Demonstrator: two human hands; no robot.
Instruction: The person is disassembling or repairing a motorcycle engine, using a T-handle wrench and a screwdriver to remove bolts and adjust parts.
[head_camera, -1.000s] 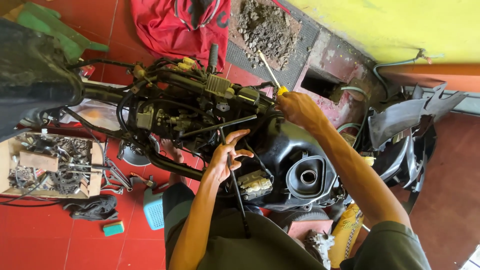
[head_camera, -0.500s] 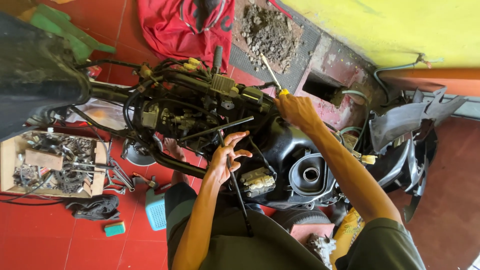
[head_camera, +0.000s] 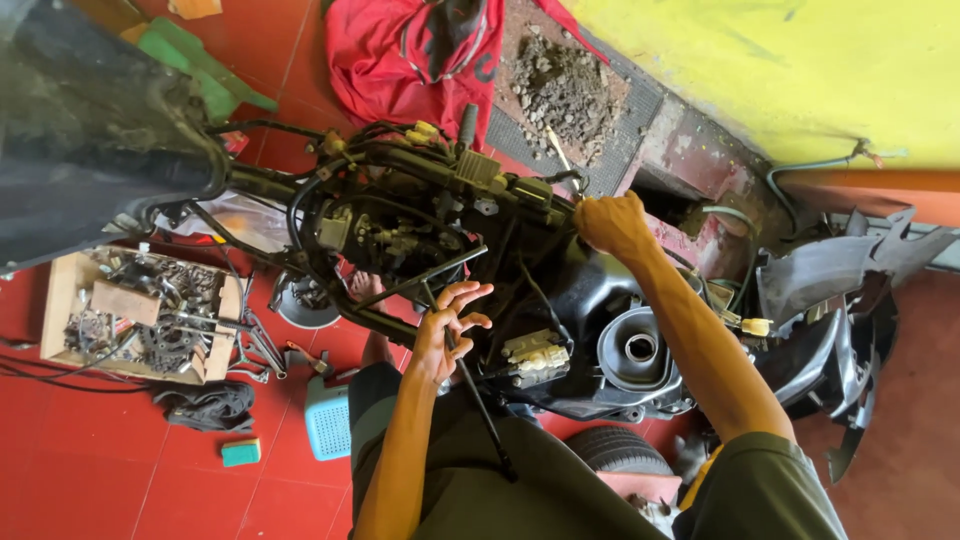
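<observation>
Stripped scooter frame (head_camera: 420, 215): black tubing with wiring and yellow connectors, lying across the middle of the view on the red tiled floor (head_camera: 80, 480).

Screwdriver (head_camera: 558, 150): thin metal shaft pointing to 11 o'clock, rising from the right hand (head_camera: 612, 225). That grip is closed in a fist around the handle, which is hidden inside it, at the frame's 3 o'clock end.

Left hand (head_camera: 447, 325): fingers spread and loose, grip open and holding nothing, just below the frame tubing at 6 o'clock of the wiring cluster; a thin black rod (head_camera: 480, 405) runs past it toward 5 o'clock.

Black fuel tank (head_camera: 630, 345): round open filler neck, at 4 o'clock of the frame, between the two forearms.

Wooden box of metal parts (head_camera: 135, 315): sprockets and small hardware, at 9 o'clock, well apart from both hands.

Red cloth (head_camera: 400, 50): at 12 o'clock, beside a heap of dirt (head_camera: 565, 85).

Light blue perforated tray (head_camera: 327, 420) and small green block (head_camera: 240, 452): on the floor at 7 o'clock.

Dark body panels (head_camera: 850, 290): at 3 o'clock, against the yellow wall (head_camera: 780, 60).
</observation>
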